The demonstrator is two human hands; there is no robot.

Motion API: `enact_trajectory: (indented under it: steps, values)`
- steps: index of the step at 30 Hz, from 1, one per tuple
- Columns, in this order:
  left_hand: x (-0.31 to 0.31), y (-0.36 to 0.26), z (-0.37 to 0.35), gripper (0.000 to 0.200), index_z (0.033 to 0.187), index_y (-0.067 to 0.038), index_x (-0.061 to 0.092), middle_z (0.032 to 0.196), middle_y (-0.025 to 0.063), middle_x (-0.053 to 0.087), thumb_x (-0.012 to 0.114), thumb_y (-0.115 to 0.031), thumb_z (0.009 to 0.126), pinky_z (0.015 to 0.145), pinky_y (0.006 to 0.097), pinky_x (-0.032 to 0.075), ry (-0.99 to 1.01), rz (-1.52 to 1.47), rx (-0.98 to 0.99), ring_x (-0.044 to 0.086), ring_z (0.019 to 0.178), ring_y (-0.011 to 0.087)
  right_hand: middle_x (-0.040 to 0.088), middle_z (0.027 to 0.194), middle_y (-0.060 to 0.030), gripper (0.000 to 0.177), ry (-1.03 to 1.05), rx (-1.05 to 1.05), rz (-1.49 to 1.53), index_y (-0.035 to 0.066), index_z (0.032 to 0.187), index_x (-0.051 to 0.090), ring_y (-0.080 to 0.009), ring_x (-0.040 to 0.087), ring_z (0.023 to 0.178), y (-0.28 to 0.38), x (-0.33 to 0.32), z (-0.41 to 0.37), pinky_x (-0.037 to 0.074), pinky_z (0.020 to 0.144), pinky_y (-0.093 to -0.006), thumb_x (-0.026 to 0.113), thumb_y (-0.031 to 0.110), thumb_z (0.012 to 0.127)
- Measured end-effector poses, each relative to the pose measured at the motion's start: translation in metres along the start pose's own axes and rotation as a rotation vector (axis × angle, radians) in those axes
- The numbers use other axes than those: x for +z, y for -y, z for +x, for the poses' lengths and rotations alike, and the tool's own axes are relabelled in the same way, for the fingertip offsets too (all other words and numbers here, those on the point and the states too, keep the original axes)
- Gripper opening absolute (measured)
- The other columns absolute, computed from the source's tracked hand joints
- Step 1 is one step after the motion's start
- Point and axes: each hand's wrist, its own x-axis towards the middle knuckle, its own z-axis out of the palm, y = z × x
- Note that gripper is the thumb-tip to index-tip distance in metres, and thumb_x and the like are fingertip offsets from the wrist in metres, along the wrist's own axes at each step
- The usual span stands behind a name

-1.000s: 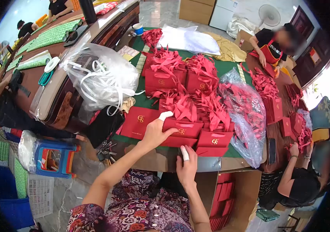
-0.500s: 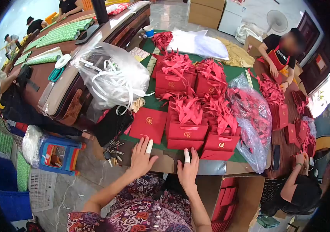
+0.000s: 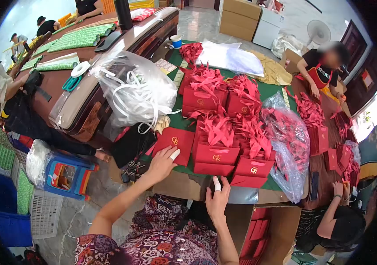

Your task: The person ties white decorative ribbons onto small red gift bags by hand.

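My left hand (image 3: 162, 165) lies with outstretched fingers on the lower edge of a flat red gift bag (image 3: 180, 137) marked with gold letters. One of its fingers has a white wrap. At the table's front edge rests my right hand (image 3: 218, 197), fingers apart and holding nothing, also with a wrapped finger. Just beyond it stand rows of red gift bags (image 3: 217, 157) topped with red ribbons. A clear plastic bag (image 3: 291, 145) with more red ribbons sits to their right.
A clear bag of white cord (image 3: 140, 90) and a black pouch (image 3: 131, 143) lie at left. Below the table is a cardboard box (image 3: 281, 229) holding red bags. Co-workers work at the right (image 3: 325, 73) and far left. Blue plastic stools (image 3: 70, 176) stand on the floor.
My left hand has moved up onto the flat red bag. My right hand remains near the table edge. The whole view has shifted slightly.
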Motion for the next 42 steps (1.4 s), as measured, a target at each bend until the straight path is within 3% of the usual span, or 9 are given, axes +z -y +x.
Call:
enact_trajectory:
  steps: [5, 8, 12, 18, 19, 23, 28, 37, 42]
  values:
    - [-0.003, 0.004, -0.001, 0.054, 0.134, -0.001, 0.055, 0.139, 0.0156, 0.054, 0.067, -0.005, 0.082, 0.105, 0.0432, 0.043, -0.137, 0.058, 0.125, 0.051, 0.128, 0.0337, 0.046, 0.131, -0.0264, 0.054, -0.018, -0.028, -0.012, 0.005, 0.134, 0.052, -0.0468, 0.048, 0.12, 0.0, 0.0, 0.0, 0.043, 0.101, -0.0503, 0.07, 0.004, 0.083]
    - [-0.013, -0.004, -0.002, 0.05, 0.131, 0.0, 0.057, 0.129, 0.0183, 0.061, 0.062, 0.004, 0.082, 0.1, 0.0428, 0.048, -0.429, -0.124, 0.051, 0.059, 0.117, 0.0366, 0.046, 0.13, -0.0271, 0.052, -0.007, -0.016, 0.001, 0.004, 0.133, 0.053, -0.0475, 0.048, 0.119, -0.003, 0.001, -0.002, 0.043, 0.1, -0.0504, 0.07, 0.004, 0.084]
    - [-0.022, -0.028, -0.022, 0.047, 0.128, 0.002, 0.058, 0.128, 0.0178, 0.061, 0.061, 0.005, 0.081, 0.099, 0.0418, 0.048, -0.508, -0.148, -0.028, 0.06, 0.117, 0.0353, 0.047, 0.13, -0.0258, 0.048, -0.022, -0.011, 0.007, 0.005, 0.13, 0.055, -0.0463, 0.048, 0.12, 0.0, -0.002, -0.004, 0.042, 0.101, -0.0506, 0.07, 0.004, 0.084]
    - [-0.01, -0.068, -0.102, 0.049, 0.127, 0.003, 0.059, 0.126, 0.0188, 0.062, 0.056, 0.007, 0.079, 0.101, 0.044, 0.047, -0.553, -0.315, -0.14, 0.06, 0.116, 0.0379, 0.063, 0.11, -0.016, 0.034, -0.013, 0.031, 0.305, 0.005, 0.123, 0.062, -0.0338, 0.063, 0.101, 0.022, -0.013, -0.005, 0.05, 0.089, -0.0377, 0.068, 0.007, 0.09]
    - [-0.008, -0.076, -0.114, 0.049, 0.127, 0.001, 0.06, 0.125, 0.0184, 0.063, 0.056, 0.006, 0.079, 0.099, 0.0449, 0.047, -0.556, -0.29, -0.1, 0.06, 0.115, 0.037, 0.065, 0.106, -0.0128, 0.033, 0.076, 0.103, 0.415, 0.002, 0.126, 0.06, -0.0238, 0.065, 0.096, 0.027, -0.014, -0.007, 0.051, 0.088, -0.033, 0.064, 0.004, 0.092]
    - [0.006, -0.094, -0.148, 0.038, 0.117, -0.007, 0.069, 0.122, 0.0118, 0.066, 0.063, -0.002, 0.08, 0.092, 0.0426, 0.05, -0.37, -0.298, 0.104, 0.061, 0.112, 0.033, 0.066, 0.114, -0.012, 0.046, 0.344, 0.388, 0.924, -0.001, 0.141, 0.045, -0.0147, 0.062, 0.106, 0.04, -0.001, -0.019, 0.05, 0.092, -0.0301, 0.059, 0.005, 0.097]
    - [0.02, -0.099, -0.144, 0.047, 0.114, -0.017, 0.072, 0.121, 0.0046, 0.067, 0.085, -0.024, 0.07, 0.088, 0.0408, 0.051, -0.179, -0.32, 0.247, 0.061, 0.11, 0.0272, 0.069, 0.103, -0.0152, 0.045, 0.236, 0.439, 0.755, 0.0, 0.136, 0.049, -0.0171, 0.068, 0.093, 0.033, -0.001, -0.029, 0.054, 0.081, -0.0319, 0.063, 0.009, 0.095]
    - [0.027, -0.106, -0.06, 0.053, 0.126, -0.008, 0.061, 0.131, 0.0137, 0.057, 0.077, -0.013, 0.076, 0.097, 0.0466, 0.045, -0.101, -0.302, 0.184, 0.053, 0.118, 0.037, 0.066, 0.095, -0.0173, 0.031, 0.004, 0.385, 0.179, 0.002, 0.119, 0.062, -0.0308, 0.067, 0.084, 0.001, -0.046, -0.026, 0.053, 0.074, -0.0378, 0.067, 0.014, 0.09]
    - [0.027, -0.106, -0.055, 0.049, 0.124, -0.008, 0.062, 0.131, 0.0138, 0.057, 0.076, -0.014, 0.077, 0.097, 0.0468, 0.045, -0.062, -0.26, 0.194, 0.052, 0.118, 0.0364, 0.067, 0.1, -0.0153, 0.017, -0.526, 0.263, 0.091, -0.001, 0.107, 0.065, -0.029, 0.064, 0.09, -0.075, -0.078, -0.002, 0.05, 0.081, -0.0376, 0.06, 0.008, 0.095]
